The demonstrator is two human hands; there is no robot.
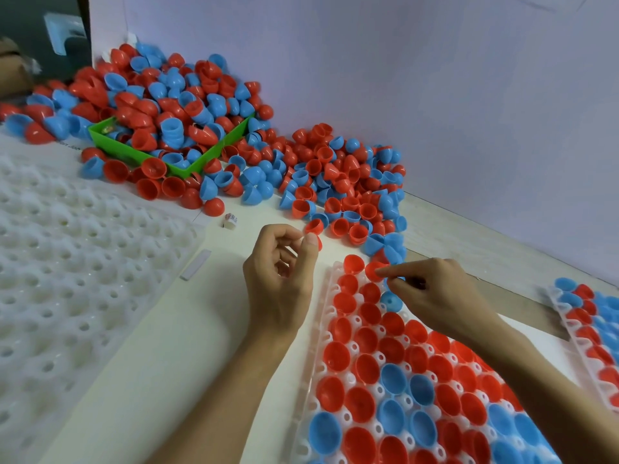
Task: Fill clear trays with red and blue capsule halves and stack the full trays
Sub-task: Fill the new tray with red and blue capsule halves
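a pale lilac wall [435, 78] fills the upper right of the frame and meets a white worktable [160, 346] that runs diagonally below it; at left lies a large white foam sheet [60, 262] dimpled with holes; across the upper left and centre spreads the heap of loose capsule halves [207, 135], red and blue mixed, spilling over a green bin [187, 162]; at lower centre sits the clear tray [318, 349] being filled, most of its cups holding red or blue halves, hollow side up, with a few far cups seemingly not yet filled; at the right edge a second filled tray [589, 329] lies well apart; the left hand [278, 279] hovers above the tray's upper left corner, fingers curled, thumb and fingertip apparently pinching a red half [316, 241] that is mostly hidden; the right hand [442, 293] reaches over the far end of the tray, fingertips pinching another red capsule half [373, 271] at its rim; a blue half [392, 301] sits just under that hand; the halves look like thin, glossy, rigid plastic, very light and probably slippery, so pinching the rim between thumb and finger seems best; the tray looks thin and flexible, likely to sag when full, so it should be lifted by both long edges.
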